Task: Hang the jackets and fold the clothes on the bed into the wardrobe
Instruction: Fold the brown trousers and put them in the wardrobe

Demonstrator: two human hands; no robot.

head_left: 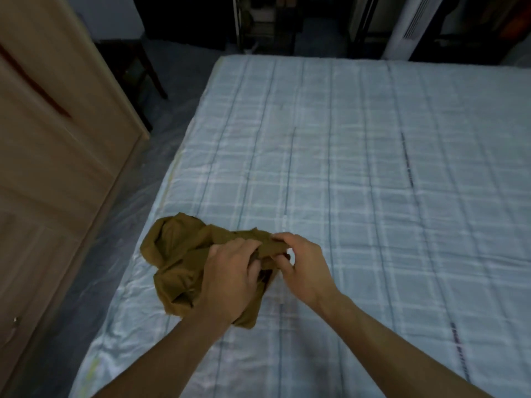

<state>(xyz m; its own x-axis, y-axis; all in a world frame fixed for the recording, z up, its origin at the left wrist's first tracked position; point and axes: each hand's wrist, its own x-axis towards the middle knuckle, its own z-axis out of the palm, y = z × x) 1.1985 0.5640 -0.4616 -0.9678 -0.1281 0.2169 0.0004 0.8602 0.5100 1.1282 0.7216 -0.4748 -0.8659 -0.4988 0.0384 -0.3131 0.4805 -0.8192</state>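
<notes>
The crumpled garment (184,262) is a plain olive-brown, without any print. The bed (359,156) wears a pale blue sheet checked with white bands and thin darker blue lines, with a faint yellowish edge along its left side. The wardrobe (57,139) is light tan wood with a dark red streak, the floor (172,110) greyish blue, and the tower fan (408,27) white.

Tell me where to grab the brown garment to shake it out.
Grip the brown garment by the bunched edge at its right end, where the left hand and right hand pinch it, coming from the near side. Its bulk lies crumpled to the left, so lifting there should let it hang open.
</notes>
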